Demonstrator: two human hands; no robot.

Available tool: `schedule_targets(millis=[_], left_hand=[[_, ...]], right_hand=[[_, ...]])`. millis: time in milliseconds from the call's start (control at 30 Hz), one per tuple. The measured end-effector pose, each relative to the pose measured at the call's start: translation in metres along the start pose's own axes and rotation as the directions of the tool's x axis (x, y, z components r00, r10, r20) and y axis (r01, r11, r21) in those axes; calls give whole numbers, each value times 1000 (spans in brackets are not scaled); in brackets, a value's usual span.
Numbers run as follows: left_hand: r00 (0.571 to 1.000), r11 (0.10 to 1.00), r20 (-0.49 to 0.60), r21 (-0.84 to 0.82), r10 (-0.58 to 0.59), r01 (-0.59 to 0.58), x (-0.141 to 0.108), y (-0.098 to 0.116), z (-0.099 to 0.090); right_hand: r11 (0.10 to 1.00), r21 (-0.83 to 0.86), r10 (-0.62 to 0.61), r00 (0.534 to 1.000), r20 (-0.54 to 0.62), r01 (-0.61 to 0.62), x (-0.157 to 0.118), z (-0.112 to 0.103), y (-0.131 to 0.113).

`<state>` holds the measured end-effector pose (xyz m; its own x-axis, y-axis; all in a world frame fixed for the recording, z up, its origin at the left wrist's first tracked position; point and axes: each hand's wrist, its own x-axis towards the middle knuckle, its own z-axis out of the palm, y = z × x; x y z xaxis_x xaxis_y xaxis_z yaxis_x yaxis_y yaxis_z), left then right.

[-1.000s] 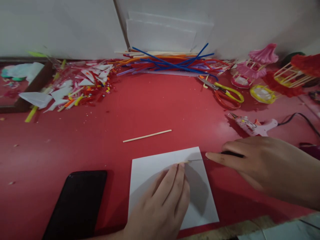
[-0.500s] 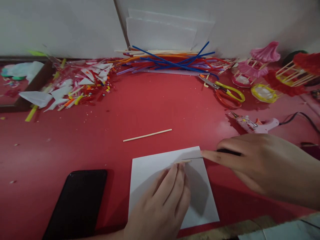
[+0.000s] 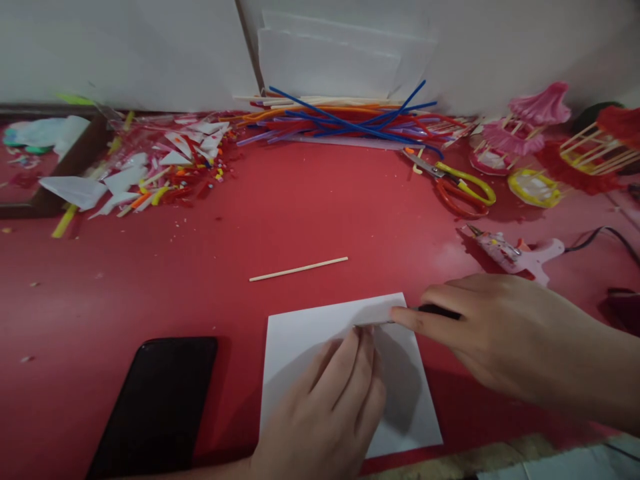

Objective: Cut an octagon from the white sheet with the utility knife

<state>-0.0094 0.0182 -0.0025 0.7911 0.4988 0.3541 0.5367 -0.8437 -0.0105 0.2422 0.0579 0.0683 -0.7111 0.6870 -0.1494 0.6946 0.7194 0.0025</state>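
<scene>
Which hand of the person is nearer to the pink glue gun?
The right hand. It is just below the pink glue gun in the picture; the left hand is farther away, over the white sheet.

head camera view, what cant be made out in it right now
All in the head view:
- whatever is under the left hand's fingertips: hidden by the fingers and the knife
- much of the knife's black handle: covered by the right hand
- black phone's near end: cut off by the bottom edge
- smallest bits in the scrap pile: too small to identify
</scene>
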Motion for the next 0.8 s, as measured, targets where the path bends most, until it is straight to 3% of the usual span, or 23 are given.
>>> schedule_targets(millis=[267, 800], left_hand=[[999, 1000, 35, -1, 11, -11, 1, -1, -4], [1000, 1000, 10, -31, 1, 0, -1, 1, -2]], right_hand=[[1000, -20, -2, 998, -59, 0, -3, 0, 1], [999, -24, 34, 999, -22, -35, -13, -6, 6]])
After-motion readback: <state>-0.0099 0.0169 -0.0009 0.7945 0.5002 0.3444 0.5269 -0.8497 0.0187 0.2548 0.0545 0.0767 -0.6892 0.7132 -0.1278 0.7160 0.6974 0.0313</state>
